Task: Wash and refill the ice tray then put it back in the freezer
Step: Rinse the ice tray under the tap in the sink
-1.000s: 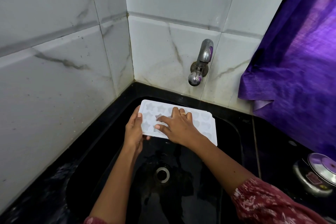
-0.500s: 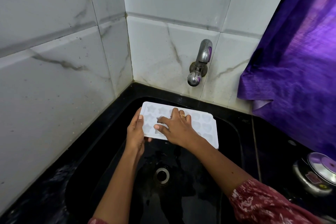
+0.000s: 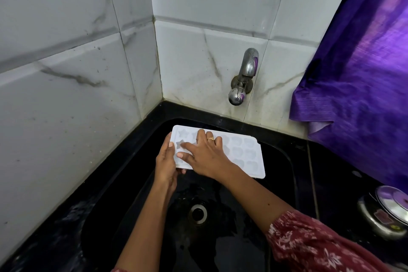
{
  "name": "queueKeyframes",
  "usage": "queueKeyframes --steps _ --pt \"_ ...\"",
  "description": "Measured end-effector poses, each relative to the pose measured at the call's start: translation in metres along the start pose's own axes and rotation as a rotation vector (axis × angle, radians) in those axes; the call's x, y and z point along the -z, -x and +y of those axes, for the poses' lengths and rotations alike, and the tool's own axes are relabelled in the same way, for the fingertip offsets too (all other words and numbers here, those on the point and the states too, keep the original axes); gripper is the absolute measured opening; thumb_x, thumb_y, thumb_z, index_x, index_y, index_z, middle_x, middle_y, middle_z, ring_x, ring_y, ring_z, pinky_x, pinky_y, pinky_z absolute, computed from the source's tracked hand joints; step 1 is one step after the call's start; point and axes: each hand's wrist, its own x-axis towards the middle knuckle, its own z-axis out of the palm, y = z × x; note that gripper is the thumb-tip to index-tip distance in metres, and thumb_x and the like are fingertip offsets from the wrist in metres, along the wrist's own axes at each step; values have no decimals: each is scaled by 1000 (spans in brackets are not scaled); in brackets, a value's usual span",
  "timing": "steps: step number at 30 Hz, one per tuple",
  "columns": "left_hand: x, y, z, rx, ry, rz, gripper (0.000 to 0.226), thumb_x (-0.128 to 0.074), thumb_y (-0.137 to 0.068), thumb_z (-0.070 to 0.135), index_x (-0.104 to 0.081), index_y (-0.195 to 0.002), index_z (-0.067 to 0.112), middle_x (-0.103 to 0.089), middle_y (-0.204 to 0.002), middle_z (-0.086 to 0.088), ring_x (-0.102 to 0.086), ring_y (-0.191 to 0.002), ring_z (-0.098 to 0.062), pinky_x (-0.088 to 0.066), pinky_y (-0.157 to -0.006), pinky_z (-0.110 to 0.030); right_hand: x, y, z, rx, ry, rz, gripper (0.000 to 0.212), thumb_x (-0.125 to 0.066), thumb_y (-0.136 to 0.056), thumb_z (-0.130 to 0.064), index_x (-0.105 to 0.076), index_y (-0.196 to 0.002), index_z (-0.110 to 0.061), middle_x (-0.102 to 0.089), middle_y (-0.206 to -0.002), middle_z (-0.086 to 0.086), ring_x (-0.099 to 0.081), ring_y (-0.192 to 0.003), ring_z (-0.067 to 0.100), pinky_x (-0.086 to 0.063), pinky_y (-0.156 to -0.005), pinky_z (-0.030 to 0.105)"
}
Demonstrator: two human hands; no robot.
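A purple curtain (image 3: 357,68) hangs at right above a lidded steel pot (image 3: 384,214) on the black counter (image 3: 337,183).

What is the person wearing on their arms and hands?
The right hand has a thin gold ring on one finger. The right arm wears a dark red sleeve with a pale flower print. The left hand wears nothing, and its forearm is bare.

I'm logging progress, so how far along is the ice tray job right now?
Done: the ice tray is over the sink. In hand: washing; the left hand grips its end, the right hand spread on the cups. Left: refilling at the tap, then the freezer, not in view.
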Motion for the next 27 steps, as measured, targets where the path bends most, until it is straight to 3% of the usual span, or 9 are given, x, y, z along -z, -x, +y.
queueKeyframes --steps 4,8,12,16,19,23,27 --pt "0 0 1 3 -13 -8 34 -34 -101 20 -51 -130 24 -67 -100 0 -67 -73 -13 -51 -47 -20 -6 -3 -4 -7 -37 11 48 -28 -94 -55 -40 -135 -34 -35 -126 12 -33 -118 29 -22 -96 43" --pt "-1 1 1 -8 -30 -5 35 -34 -101 22 -50 -132 25 -68 -100 -1 -66 -74 -16 -49 -44 -21 -5 -3 -2 -4 -30 10 46 -30 -94 -55 -42 -132 -34 -34 -127 12 -32 -119 30 -22 -96 44" --pt "-2 1 0 -18 -45 -3 31 -34 -101 21 -54 -121 33 -67 -93 -1 -63 -62 -12 -43 -38 -20 -2 -2 0 -13 12 41 45 -29 -94 -54 -46 -130 -33 -36 -127 12 -33 -119 30 -22 -95 43" --pt "-2 3 -2 -6 -44 6 31 -35 -101 22 -52 -124 33 -67 -95 3 -66 -67 -10 -50 -46 -23 -3 -1 -2 -10 68 91 46 -27 -95 -53 -48 -129 -30 -37 -131 13 -33 -121 31 -22 -94 43" --pt "-1 2 1 -20 -35 1 30 -34 -101 21 -53 -121 33 -67 -94 1 -65 -67 -12 -47 -42 -20 -6 -1 -5 -20 22 64 48 -27 -95 -54 -44 -133 -31 -36 -129 13 -34 -119 30 -23 -94 43" --pt "2 0 0 -13 -14 -5 31 -35 -101 21 -53 -125 27 -68 -101 1 -67 -78 -15 -53 -51 -23 -6 -1 -7 -26 -17 4 48 -26 -94 -55 -39 -136 -33 -34 -130 13 -32 -120 30 -22 -96 44" --pt "6 -1 -1 -17 -31 -11 32 -35 -101 22 -52 -128 26 -67 -100 -2 -63 -71 -16 -45 -40 -20 -5 12 -3 -17 -33 41 47 -26 -96 -50 -32 -140 -34 -35 -128 13 -33 -118 29 -24 -95 42"
